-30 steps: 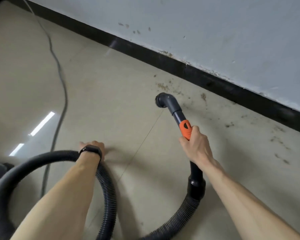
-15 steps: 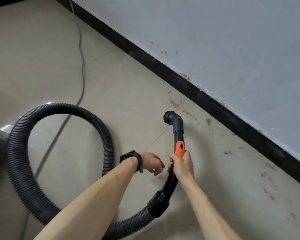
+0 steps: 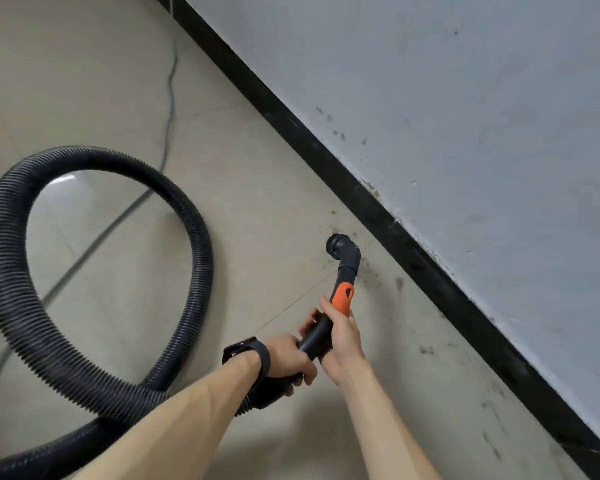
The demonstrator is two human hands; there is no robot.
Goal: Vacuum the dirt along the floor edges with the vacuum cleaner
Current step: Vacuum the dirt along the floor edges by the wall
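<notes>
- A beige tiled floor (image 3: 101, 64) meets a grey wall (image 3: 465, 98) along a black skirting board (image 3: 326, 150). A power cable (image 3: 169, 98) trails across the tiles.
- At left, the vacuum's ribbed hose (image 3: 11, 292) loops over the floor. It looks bendy and springy, poor for steering.
- The left hand (image 3: 288, 358) wraps round the rigid handle tube (image 3: 317, 336); the right hand (image 3: 343, 341) grips it higher, at the orange collar (image 3: 343, 297). This stiff section is likely the best hold.
- The brush nozzle (image 3: 342, 249) sits among dirt specks (image 3: 399, 282) near the skirting board.
</notes>
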